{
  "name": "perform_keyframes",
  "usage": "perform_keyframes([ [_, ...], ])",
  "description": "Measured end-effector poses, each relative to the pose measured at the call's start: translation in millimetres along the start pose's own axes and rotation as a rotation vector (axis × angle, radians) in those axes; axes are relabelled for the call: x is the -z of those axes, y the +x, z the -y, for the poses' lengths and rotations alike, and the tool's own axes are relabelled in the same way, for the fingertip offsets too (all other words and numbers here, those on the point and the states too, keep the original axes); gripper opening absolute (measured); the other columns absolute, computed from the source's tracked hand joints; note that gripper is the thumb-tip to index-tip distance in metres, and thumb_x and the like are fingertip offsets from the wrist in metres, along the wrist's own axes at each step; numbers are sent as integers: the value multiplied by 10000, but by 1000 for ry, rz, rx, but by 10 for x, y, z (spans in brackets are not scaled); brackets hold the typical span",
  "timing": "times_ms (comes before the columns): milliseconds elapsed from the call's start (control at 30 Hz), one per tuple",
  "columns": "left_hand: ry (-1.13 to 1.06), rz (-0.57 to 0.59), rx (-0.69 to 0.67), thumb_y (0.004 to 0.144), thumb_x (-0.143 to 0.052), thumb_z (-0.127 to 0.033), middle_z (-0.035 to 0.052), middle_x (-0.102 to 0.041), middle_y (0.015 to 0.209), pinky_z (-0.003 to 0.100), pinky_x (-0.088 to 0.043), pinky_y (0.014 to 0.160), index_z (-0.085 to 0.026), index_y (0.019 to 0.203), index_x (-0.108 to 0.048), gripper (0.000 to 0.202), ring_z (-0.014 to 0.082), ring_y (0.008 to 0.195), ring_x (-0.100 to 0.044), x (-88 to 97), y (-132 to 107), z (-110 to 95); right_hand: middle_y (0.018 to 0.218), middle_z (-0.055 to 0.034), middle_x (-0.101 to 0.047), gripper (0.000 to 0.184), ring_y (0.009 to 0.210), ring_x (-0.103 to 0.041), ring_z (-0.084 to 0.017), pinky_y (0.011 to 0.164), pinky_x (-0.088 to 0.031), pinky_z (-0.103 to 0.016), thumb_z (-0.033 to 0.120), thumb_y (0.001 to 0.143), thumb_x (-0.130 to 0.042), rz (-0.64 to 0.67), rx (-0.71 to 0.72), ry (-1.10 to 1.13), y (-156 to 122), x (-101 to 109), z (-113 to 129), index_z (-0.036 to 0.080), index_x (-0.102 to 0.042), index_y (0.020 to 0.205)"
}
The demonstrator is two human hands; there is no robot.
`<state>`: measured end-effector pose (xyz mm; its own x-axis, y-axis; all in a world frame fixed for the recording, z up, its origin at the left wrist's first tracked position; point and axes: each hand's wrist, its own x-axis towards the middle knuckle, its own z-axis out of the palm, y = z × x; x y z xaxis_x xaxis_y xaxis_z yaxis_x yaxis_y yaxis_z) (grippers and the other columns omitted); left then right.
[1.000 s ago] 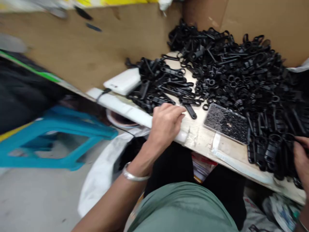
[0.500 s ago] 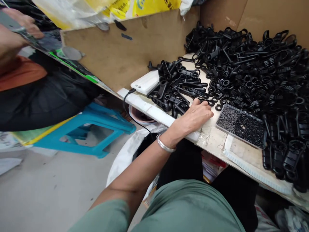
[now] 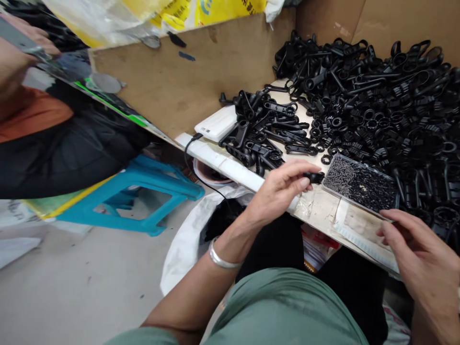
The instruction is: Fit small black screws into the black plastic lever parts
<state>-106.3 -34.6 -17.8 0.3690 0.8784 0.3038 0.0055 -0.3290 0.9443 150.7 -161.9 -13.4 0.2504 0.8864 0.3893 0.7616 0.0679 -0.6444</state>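
My left hand (image 3: 276, 194) is closed, thumb and fingers pinching a small black plastic part (image 3: 315, 178) just above the table's front edge. The part's far end sticks out to the right, and my fingers cover the rest. My right hand (image 3: 424, 251) hovers at the near right corner of a clear shallow box (image 3: 347, 198). Its fingers are bent, with the thumb apart from the index finger, and nothing shows between them. Small dark pieces like screws (image 3: 350, 179) fill the box.
A big heap of black plastic parts (image 3: 366, 91) covers the table's back right. A smaller pile (image 3: 258, 129) lies beside a white device (image 3: 217, 123) with a black cable. At left are a blue stool (image 3: 136, 191), a white sack (image 3: 179, 239) and another person's hand (image 3: 39, 43).
My left hand has lifted off the small pile and drawn back toward me, now with a black plastic part in it. My right hand has come into view at the box.
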Motion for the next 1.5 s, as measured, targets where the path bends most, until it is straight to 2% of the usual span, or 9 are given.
perform_keyframes([
  [333, 16, -26, -7, 913, -460, -87, 81, -668, 955, 267, -587, 724, -126, 952, -716, 261, 103, 722, -648, -166, -147, 76, 1053, -66, -721, 218, 706, -682, -145, 681, -593, -288, 338, 954, -611, 200, 88, 64, 123, -422, 114, 214, -713, 1101],
  [533, -430, 25, 338, 875, -630, -230, 61, -696, 765, 274, -579, 681, -135, 938, -740, 158, 141, 674, -661, -99, -256, -31, 1442, -141, -518, 399, 878, -684, -175, 681, -585, -296, 288, 974, -582, 233, 294, -9, 203, -613, 291, 233, -571, 1368],
  [633, -482, 80, 404, 883, -638, -239, 62, -703, 733, 271, -584, 675, -128, 963, -741, 171, 143, 657, -670, -122, -307, 2, 1344, -121, -598, 389, 1042, -673, -224, 836, -569, -338, 219, 981, -565, 254, 461, -89, 191, -676, 249, 231, -560, 1370],
  [733, -206, 67, 230, 923, -553, -175, 81, -727, 853, 292, -596, 706, -121, 1049, -714, 211, 149, 707, -688, -84, -267, 36, 1176, -106, -673, 362, 1042, -665, -240, 900, -535, -362, 205, 981, -566, 222, 552, -203, 162, -669, 178, 204, -570, 1343],
  [900, 620, 17, -168, 921, -550, -104, 139, -660, 1255, 413, -507, 1029, -137, 1152, -652, 254, 236, 1170, -624, 198, 157, 75, 1088, -94, -691, 279, 950, -635, -237, 832, -508, -360, 190, 991, -537, 234, 593, -430, 162, -612, 177, 177, -619, 1257],
  [1033, 1094, 213, -87, 832, -739, -185, 197, -535, 1424, 482, -425, 1054, -105, 1257, -561, 468, 333, 1310, -485, 340, 693, 122, 1035, -94, -701, 233, 895, -608, -226, 784, -500, -357, 219, 1015, -492, 246, 615, -439, 198, -629, 199, 164, -659, 1168],
  [1167, 1273, 435, 56, 738, -842, -336, 236, -512, 1427, 535, -349, 1075, -58, 1338, -491, 749, 383, 1303, -440, 361, 1105, 199, 1047, -99, -702, 239, 920, -619, -232, 829, -497, -368, 239, 1014, -504, 240, 589, -369, 212, -628, 150, 143, -654, 1173],
  [1367, 1325, 531, 62, 731, -813, -391, 227, -323, 1577, 603, -307, 1080, -94, 1508, -326, 964, 412, 1349, -343, 489, 1322, 316, 1056, -92, -694, 251, 929, -621, -221, 864, -488, -363, 260, 1023, -494, 259, 555, -299, 207, -613, 71, 152, -641, 1195],
  [1500, 1292, 579, 94, 727, -785, -449, 217, -375, 1529, 577, -342, 1060, -116, 1508, -350, 954, 402, 1301, -376, 585, 1342, 364, 1057, -92, -697, 267, 933, -629, -218, 898, -486, -368, 292, 1030, -485, 250, 557, -282, 204, -643, 11, 151, -647, 1188],
])
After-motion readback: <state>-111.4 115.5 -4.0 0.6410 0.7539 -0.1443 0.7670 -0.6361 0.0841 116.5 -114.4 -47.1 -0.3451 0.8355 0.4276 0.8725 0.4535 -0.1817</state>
